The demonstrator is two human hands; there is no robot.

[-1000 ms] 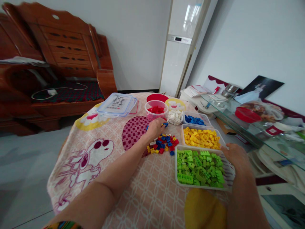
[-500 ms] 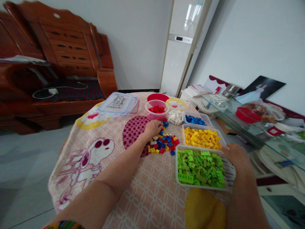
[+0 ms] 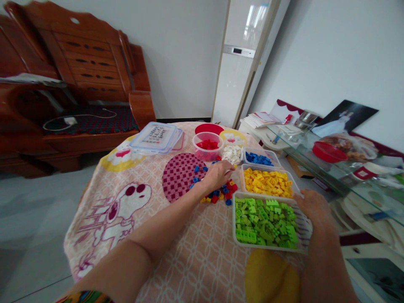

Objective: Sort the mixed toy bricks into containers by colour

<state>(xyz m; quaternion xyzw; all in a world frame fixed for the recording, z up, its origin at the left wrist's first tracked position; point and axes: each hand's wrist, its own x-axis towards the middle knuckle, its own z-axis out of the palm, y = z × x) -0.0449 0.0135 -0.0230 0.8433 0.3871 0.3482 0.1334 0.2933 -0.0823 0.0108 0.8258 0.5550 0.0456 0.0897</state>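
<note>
My left hand point(image 3: 218, 174) reaches over a mixed pile of toy bricks point(image 3: 225, 193) in red, blue, yellow and white. Its fingers are pinched, and a bit of yellow, apparently a small toy brick point(image 3: 235, 166), shows at the tips. Just right of them stands a clear plastic container of yellow bricks point(image 3: 268, 183). My right hand point(image 3: 312, 206) is closed on that container's right corner. Nearer to me is a container of green bricks point(image 3: 267, 223). Beyond the yellow ones sits a container of blue bricks point(image 3: 259, 159), with a heap of white bricks point(image 3: 232, 155) to its left.
A round tub of red bricks point(image 3: 207, 145) stands at the back, before a red lid point(image 3: 208, 128). Stacked clear lids point(image 3: 154, 138) lie at the back left. A cluttered glass-topped stand point(image 3: 341, 164) borders the table's right; a wooden bench point(image 3: 82, 75) is at left.
My left hand has moved right, from beside the red tub to near the yellow container. Blue bricks now show on the left of the pile. My right hand stays in place.
</note>
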